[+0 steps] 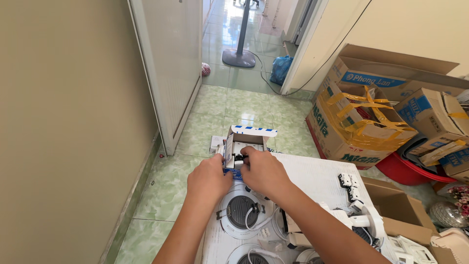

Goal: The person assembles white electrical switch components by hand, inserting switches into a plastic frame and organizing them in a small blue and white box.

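Head view: small open box [246, 139] between left hand [209, 180] and right hand [263, 171], both clasping it.

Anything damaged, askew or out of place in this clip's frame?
Mostly clutter. The cardboard boxes at right are heaped crookedly, one crumpled with loose yellow tape. Round light fittings lie face-down with wires trailing. Both the left hand and right hand are at a small open box; no damage shows there.

head view, looking down, perhaps near
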